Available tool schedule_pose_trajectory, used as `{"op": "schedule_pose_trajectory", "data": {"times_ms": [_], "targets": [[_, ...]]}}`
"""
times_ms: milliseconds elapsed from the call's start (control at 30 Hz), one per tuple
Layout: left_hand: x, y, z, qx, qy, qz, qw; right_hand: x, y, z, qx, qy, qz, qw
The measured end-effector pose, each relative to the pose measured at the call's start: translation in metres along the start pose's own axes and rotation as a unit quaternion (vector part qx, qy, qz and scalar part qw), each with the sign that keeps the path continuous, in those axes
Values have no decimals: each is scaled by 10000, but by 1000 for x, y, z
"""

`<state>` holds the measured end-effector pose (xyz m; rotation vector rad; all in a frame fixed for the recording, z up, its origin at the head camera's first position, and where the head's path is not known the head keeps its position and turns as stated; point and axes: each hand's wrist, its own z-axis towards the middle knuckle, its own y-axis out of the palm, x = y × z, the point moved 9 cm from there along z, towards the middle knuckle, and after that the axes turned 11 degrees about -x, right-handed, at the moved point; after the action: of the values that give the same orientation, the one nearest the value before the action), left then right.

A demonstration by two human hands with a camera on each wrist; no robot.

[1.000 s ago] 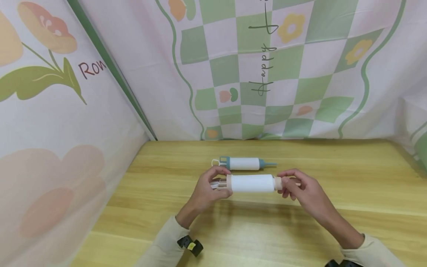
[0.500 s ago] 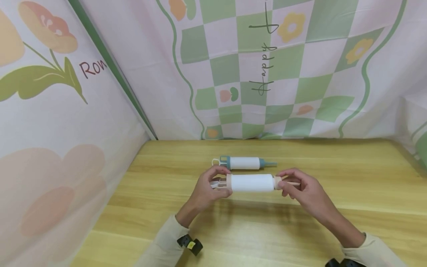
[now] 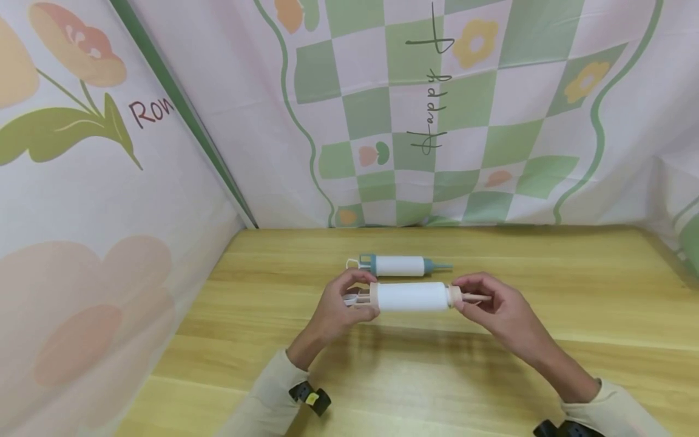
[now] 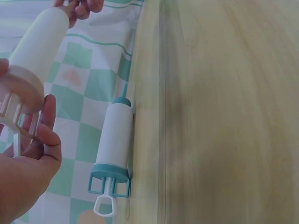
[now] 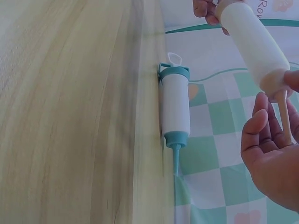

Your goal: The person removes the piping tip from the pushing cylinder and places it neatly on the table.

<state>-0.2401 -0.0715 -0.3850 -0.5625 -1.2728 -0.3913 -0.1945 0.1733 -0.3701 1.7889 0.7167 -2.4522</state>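
Observation:
A large syringe (image 3: 412, 297) with a white barrel and pale pink ends is held level above the table, lying crosswise in the head view. My left hand (image 3: 341, 303) grips its pink collar between thumb and fingers, around the white plunger handle. At the other end, the thumb and fingers of my right hand (image 3: 494, 306) pinch the pink nozzle cap (image 5: 274, 83), and the thin pink nozzle (image 5: 283, 114) runs out past the fingertips. Just behind lies a second syringe (image 3: 401, 266), white with teal ends, its teal tip pointing right and its white pull ring at the left.
The wooden table (image 3: 415, 376) reaches to a hanging cloth (image 3: 366, 115) with green and white checks at the back. A flowered cloth (image 3: 109, 206) hangs on the left side. Black wrist cameras are strapped over both sleeves.
The right fingers have shifted around the nozzle cap, and more of the thin nozzle shows. The left hand keeps its grip, and the held syringe has risen slightly.

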Motion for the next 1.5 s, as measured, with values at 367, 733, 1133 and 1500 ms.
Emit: {"op": "schedule_pose_trajectory", "data": {"times_ms": [367,733,1133,1500], "targets": [[-1,0,0,-3,30,-69,10000,-4,0,1,-24,-361,215,9991],[0,0,-1,-13,172,-66,9998,2,0,0,-51,169,-118,9998],[0,0,-3,32,63,44,10000,3,0,0,-54,238,-48,9997],[-3,-4,-4,86,-45,-40,9999,-3,-4,-1,-28,62,77,9999]]}}
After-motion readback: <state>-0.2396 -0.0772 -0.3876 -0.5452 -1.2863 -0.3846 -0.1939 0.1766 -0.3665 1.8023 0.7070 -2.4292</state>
